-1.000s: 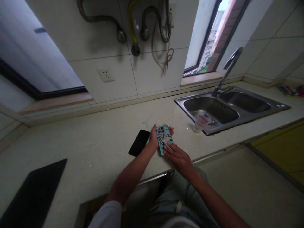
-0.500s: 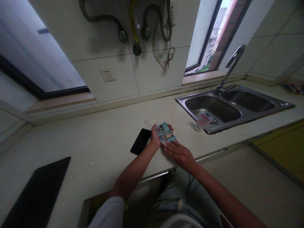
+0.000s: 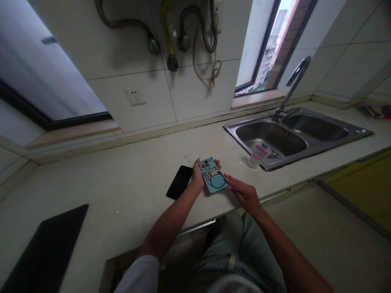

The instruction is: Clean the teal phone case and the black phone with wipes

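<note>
A light-blue phone case with a cartoon animal printed on its back lies across my left hand, whose fingers wrap around it from beneath and show at the far right edge. Whether a phone sits inside the case I cannot tell. My right hand has its fingertips at the case's lower right edge, holding it there. Just left of my left hand, a black phone-like slab rests flat on the pale countertop.
A clear plastic cup with red marking leans by the rim of the steel double sink. A large dark panel occupies the counter's left front. Hoses and a socket are on the wall; a faucet stands behind the sink.
My right hand has slid off the back of the case to its lower right edge, uncovering more of the printed picture. My left hand keeps its hold. The view has shifted slightly.
</note>
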The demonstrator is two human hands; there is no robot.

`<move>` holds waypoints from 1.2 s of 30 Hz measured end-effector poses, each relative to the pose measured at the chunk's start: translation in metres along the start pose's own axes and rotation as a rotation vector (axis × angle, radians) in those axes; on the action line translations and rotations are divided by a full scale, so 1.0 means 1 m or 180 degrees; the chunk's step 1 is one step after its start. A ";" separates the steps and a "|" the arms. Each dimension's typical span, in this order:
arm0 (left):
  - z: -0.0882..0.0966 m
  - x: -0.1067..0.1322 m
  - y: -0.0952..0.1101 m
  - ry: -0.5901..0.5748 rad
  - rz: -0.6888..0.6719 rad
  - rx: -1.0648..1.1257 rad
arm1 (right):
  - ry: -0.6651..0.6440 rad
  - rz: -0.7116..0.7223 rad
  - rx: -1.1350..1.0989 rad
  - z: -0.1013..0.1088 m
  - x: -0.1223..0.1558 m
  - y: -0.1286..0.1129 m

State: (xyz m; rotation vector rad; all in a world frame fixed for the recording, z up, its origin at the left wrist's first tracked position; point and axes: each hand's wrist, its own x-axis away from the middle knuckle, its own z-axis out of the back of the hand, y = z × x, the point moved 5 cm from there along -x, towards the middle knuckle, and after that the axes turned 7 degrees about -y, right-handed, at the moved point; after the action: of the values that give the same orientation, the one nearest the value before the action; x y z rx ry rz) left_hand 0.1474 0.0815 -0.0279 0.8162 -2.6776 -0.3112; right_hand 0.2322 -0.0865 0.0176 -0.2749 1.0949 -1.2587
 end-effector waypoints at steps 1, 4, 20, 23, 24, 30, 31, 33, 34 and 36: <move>0.001 -0.001 0.001 0.0008 0.0017 -0.0018 | 0.0128 -0.0115 -0.0130 -0.002 -0.003 -0.002; 0.004 -0.002 0.002 0.0000 0.0063 -0.0020 | 0.0507 -0.0498 -0.0577 -0.006 -0.012 -0.007; -0.015 0.001 -0.008 -0.0147 0.0302 -0.0095 | 0.0578 -0.1583 -0.1494 -0.030 -0.055 0.045; -0.019 0.004 -0.011 -0.0223 0.0490 -0.0101 | 0.0571 -0.1525 -0.1141 -0.032 -0.072 0.056; -0.020 0.004 -0.011 -0.0245 0.0501 -0.0111 | 0.0593 -0.1496 -0.0969 -0.032 -0.078 0.059; -0.021 0.004 -0.015 -0.0076 0.0494 -0.0221 | 0.0581 -0.0954 -0.0030 -0.037 -0.108 0.058; -0.021 0.004 -0.016 -0.0076 0.0463 -0.0241 | 0.0484 -0.0862 0.0096 -0.041 -0.111 0.055; -0.021 0.003 -0.015 -0.0181 0.0370 -0.0263 | 0.0195 -0.0658 0.0392 -0.049 -0.115 0.046; -0.021 0.002 -0.015 -0.0274 0.0336 -0.0258 | 0.0032 -0.0531 0.0540 -0.053 -0.117 0.040; -0.020 0.002 -0.014 -0.0439 0.0288 -0.0224 | -0.0260 -0.0263 0.0767 -0.060 -0.118 0.030</move>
State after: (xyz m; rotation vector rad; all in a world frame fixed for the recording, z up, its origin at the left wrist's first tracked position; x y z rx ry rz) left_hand 0.1608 0.0666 -0.0132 0.6730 -2.8030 -0.4520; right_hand 0.2147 0.0476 0.0270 -0.1883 0.8597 -1.4264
